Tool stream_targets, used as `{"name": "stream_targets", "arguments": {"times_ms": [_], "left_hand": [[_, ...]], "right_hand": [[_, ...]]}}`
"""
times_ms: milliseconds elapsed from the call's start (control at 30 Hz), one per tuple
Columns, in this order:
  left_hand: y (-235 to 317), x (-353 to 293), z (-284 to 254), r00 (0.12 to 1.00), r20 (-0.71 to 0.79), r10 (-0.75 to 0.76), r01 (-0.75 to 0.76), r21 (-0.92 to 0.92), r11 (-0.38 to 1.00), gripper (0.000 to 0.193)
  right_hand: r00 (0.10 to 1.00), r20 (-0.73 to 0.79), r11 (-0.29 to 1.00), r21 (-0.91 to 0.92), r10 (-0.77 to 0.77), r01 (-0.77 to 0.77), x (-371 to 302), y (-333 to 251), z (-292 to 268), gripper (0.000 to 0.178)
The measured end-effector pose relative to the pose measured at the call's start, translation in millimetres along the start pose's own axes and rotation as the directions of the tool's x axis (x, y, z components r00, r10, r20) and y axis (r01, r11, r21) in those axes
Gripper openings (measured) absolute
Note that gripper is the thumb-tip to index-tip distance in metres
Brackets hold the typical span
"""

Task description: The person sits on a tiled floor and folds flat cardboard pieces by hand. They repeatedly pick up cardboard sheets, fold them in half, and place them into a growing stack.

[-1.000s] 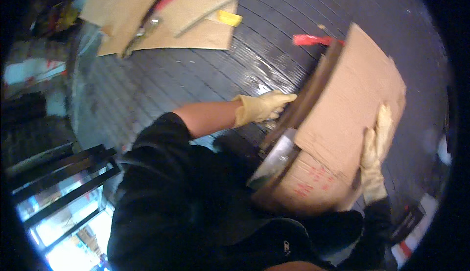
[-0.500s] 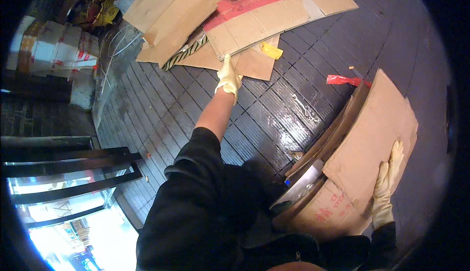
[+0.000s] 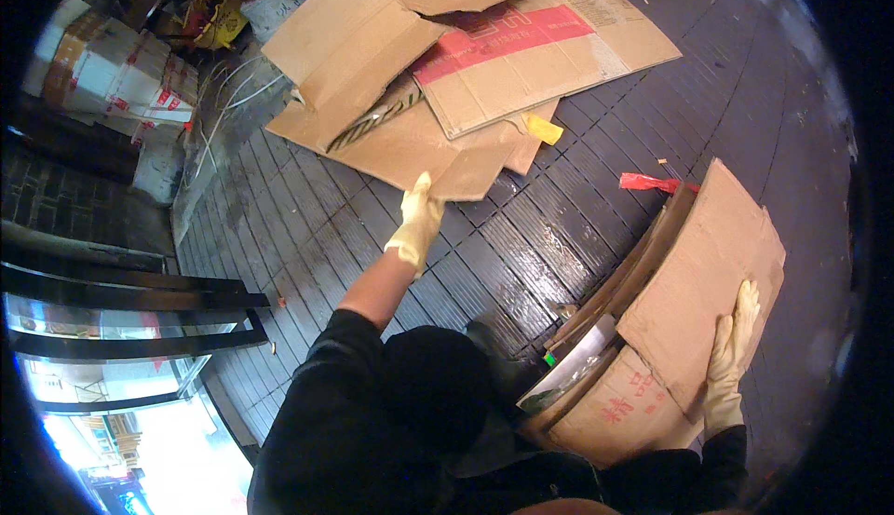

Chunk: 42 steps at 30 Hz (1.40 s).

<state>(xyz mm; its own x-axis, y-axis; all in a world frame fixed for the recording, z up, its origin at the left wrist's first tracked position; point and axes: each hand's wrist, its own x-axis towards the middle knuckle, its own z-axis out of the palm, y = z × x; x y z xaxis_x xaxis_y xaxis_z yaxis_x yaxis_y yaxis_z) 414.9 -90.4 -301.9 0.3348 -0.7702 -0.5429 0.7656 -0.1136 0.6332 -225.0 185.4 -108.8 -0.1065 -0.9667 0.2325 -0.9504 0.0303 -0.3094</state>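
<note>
My left hand [image 3: 418, 221], in a pale yellow rubber glove, pinches the near edge of a brown cardboard sheet [image 3: 382, 159], its thumb on top. This sheet lies partly under a flattened cardboard box [image 3: 535, 68] with a red printed band and another folded brown piece [image 3: 349, 45]. A dark-and-light striped strip [image 3: 372, 124] shows between the layers. My right hand [image 3: 732, 357], gloved alike, lies flat with outstretched fingers on the outer face of a bundle of folded cardboard [image 3: 703, 282] by my right side. Flat pieces and some clear plastic [image 3: 582, 366] are tucked inside the bundle.
Dark ribbed floor tiles [image 3: 307, 245] shine wet in places. A yellow scrap [image 3: 543, 129] and a red plastic scrap [image 3: 647, 182] lie near the cardboard. White taped boxes [image 3: 121, 77] and loose white cable [image 3: 244, 96] are at far left. A dark-framed glass door [image 3: 140, 343] stands at near left.
My left hand has come nearer to me, drawing the lower cardboard sheet out from under the printed box. My right hand stays flat on the bundle. The view has shifted slightly.
</note>
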Motion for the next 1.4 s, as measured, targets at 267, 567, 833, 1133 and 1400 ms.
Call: {"name": "stream_targets", "arguments": {"times_ms": [267, 567, 833, 1133, 1400], "left_hand": [[-13.5, -166.0, -96.9, 0.951, 0.28, -0.131, 0.054, 0.266, 0.962, 0.043], [86.0, -89.6, -86.5, 0.906, 0.408, -0.11, -0.387, 0.906, 0.172, 0.085], [125.4, 19.7, -24.8, 0.883, 0.41, 0.228, -0.117, 0.663, -0.739, 0.095], [251.6, -48.4, -83.2, 0.883, 0.37, 0.289, -0.188, 0.843, -0.504, 0.051], [448.3, -249.7, -104.6, 0.631, 0.104, 0.768, 0.232, 0.921, -0.315, 0.03]], "right_hand": [[1.0, -0.028, 1.0, -0.018, -0.006, 0.006, -4.9, 1.9, -1.6, 0.069], [1.0, -0.007, 1.0, -0.006, -0.016, 0.016, -0.2, 10.7, 3.6, 0.072], [1.0, 0.005, 1.0, -0.007, 0.025, -0.025, -0.5, 1.1, -2.3, 0.076], [0.999, -0.023, 0.999, -0.046, -0.025, 0.024, 0.0, -4.0, -7.0, 0.068], [0.995, -0.092, 0.999, -0.005, -0.036, 0.036, -4.0, 4.8, -1.7, 0.062]]}}
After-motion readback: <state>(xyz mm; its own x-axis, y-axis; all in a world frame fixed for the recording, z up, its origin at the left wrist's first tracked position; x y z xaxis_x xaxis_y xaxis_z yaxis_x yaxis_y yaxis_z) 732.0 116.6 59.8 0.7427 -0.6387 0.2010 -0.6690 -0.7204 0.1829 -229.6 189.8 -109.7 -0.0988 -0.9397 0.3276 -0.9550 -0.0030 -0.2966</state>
